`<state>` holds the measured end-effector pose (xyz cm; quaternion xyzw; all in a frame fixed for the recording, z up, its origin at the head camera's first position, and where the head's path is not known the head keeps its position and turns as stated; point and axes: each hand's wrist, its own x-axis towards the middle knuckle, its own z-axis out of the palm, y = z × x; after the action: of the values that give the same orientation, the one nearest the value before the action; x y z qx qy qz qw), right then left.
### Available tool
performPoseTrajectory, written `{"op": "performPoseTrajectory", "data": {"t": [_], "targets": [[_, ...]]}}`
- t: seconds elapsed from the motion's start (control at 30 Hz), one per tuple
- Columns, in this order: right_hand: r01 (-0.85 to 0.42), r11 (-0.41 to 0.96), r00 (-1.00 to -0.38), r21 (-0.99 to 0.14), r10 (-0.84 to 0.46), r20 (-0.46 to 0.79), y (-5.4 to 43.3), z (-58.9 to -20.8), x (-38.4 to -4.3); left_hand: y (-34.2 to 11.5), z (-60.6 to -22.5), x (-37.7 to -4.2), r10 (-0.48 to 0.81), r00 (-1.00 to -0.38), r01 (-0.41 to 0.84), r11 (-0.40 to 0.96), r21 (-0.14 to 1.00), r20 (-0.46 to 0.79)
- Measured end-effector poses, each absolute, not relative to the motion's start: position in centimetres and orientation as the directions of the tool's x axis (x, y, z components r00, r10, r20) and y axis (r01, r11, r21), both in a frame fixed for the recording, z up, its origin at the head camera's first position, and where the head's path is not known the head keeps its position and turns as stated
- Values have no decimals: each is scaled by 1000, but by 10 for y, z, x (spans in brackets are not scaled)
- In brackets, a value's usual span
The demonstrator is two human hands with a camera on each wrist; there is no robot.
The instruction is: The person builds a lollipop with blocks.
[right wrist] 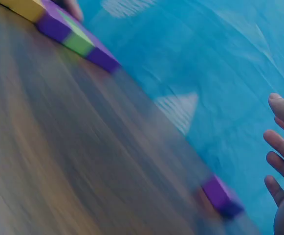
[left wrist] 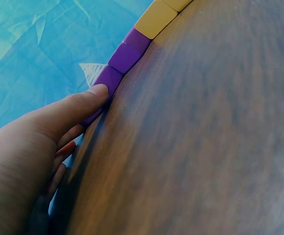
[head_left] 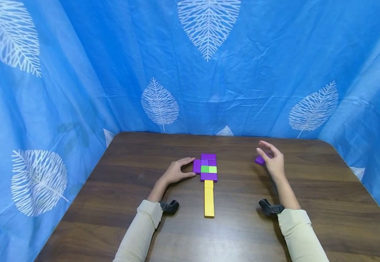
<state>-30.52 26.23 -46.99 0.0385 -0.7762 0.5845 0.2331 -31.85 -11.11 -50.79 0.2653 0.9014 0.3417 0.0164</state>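
Flat coloured blocks lie together on the table: purple blocks (head_left: 208, 177) surround a green block (head_left: 204, 169) and a lime block (head_left: 212, 169), with a yellow strip (head_left: 209, 202) running toward me. On the left side of this group, my left hand (head_left: 175, 171) pinches a purple block (head_left: 196, 166) by its near and far ends; the thumb presses it in the left wrist view. Over to the right, my right hand (head_left: 275, 163) holds nothing, its fingers spread beside a loose purple block (head_left: 259, 160), which it partly hides in the head view.
The brown wooden table (head_left: 239, 233) has a far edge that meets a blue curtain (head_left: 248, 91) with white leaf prints. More curtain hangs along the left and right sides. A black band (head_left: 170, 207) is on the left wrist, another black band (head_left: 270, 207) on the right.
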Motion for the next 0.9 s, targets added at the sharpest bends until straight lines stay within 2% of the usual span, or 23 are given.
{"op": "performPoseTrajectory", "data": {"t": [0.13,0.23,0.43,0.63,0.9], "targets": [[-239,331,-882,-913,320,347,290,-492,-310,-111,-508,-318,496,-855,473,621,625,155],[-153,339,-898,-928,345,274,301,-501,-311,-112,-508,-319,491,-856,473,620,627,161],[-76,475,-957,-877,210,197,310,-508,-307,-110,-510,-318,482,-862,467,635,616,156],[-40,607,-986,-793,107,131,310,-506,-302,-111,-510,-316,491,-858,471,630,617,154],[-69,716,-981,-695,78,178,309,-507,-303,-110,-509,-317,479,-866,455,635,624,144]]}}
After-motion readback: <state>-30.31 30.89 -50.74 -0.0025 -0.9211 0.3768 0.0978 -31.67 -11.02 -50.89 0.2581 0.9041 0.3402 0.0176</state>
